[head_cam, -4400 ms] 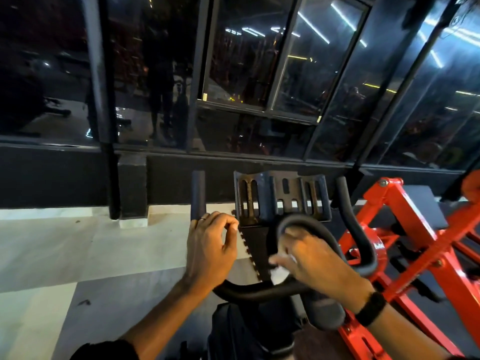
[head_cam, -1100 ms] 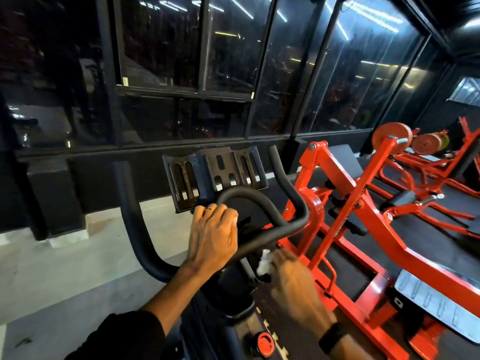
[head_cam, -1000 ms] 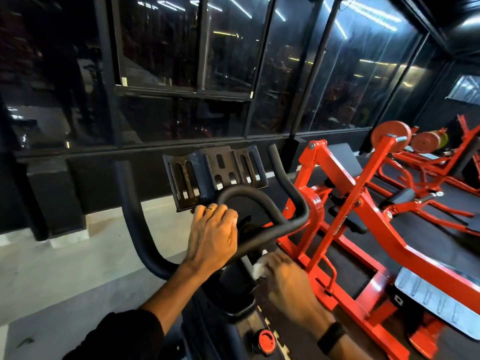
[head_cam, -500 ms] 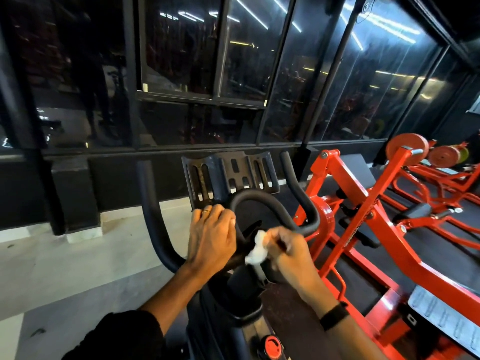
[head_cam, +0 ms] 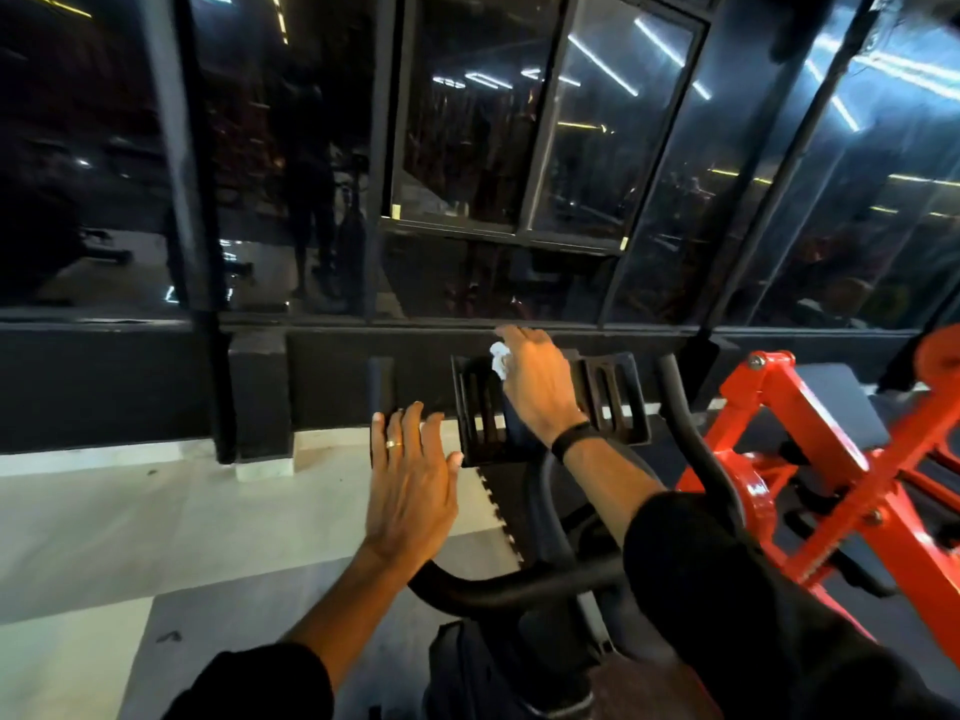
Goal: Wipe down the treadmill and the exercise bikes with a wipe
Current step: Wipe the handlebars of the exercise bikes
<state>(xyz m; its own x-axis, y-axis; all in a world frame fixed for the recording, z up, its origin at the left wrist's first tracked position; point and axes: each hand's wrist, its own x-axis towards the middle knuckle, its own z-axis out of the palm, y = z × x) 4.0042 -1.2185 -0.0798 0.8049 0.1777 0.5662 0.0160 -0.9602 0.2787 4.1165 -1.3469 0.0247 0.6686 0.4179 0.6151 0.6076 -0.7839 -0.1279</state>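
I stand over a black exercise bike [head_cam: 519,584] whose curved handlebar runs across the lower middle. Its slotted black tablet holder [head_cam: 613,402] stands at the front. My right hand [head_cam: 535,381] reaches over the holder's top edge and holds a small white wipe [head_cam: 498,358] against it. My left hand [head_cam: 410,485] hovers flat with straight fingers near the left handlebar grip [head_cam: 381,387], its fingertips at the grip's lower part.
A red-framed weight machine [head_cam: 831,459] stands close on the right. A dark glass wall with black frames [head_cam: 384,163] rises just beyond the bike. Pale tiled floor [head_cam: 130,511] lies to the left, black interlocking matting [head_cam: 498,511] under the bike.
My right hand moved with the wipe from the inner handlebar loop up to the holder's top. My left hand let go of the handlebar and opened flat. The view swung left.
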